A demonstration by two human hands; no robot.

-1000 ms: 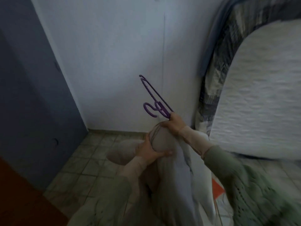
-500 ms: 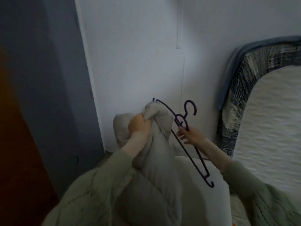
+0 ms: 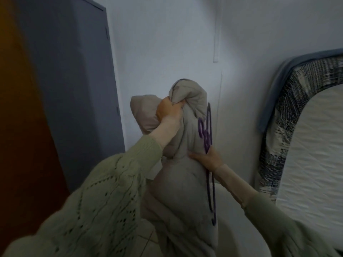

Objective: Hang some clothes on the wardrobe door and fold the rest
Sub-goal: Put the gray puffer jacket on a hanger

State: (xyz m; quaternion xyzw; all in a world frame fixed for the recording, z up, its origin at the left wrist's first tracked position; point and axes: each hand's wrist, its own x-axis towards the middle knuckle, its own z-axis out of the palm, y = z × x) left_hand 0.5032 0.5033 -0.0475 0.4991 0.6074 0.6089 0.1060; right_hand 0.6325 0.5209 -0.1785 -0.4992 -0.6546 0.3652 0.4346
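Hanger (image 3: 207, 138) now against garment (image 3: 185, 179), wall behind

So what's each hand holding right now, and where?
Left hand grips the grey garment by its bunched top. Right hand holds the purple hanger near its neck, against the garment.

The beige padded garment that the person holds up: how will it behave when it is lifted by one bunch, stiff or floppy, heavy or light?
Probably floppy: the beige garment bunches where the left hand grips it, and the rest hangs down. It looks puffy, so likely light for its bulk. It may slide on the thin purple hanger that the right hand holds against it.
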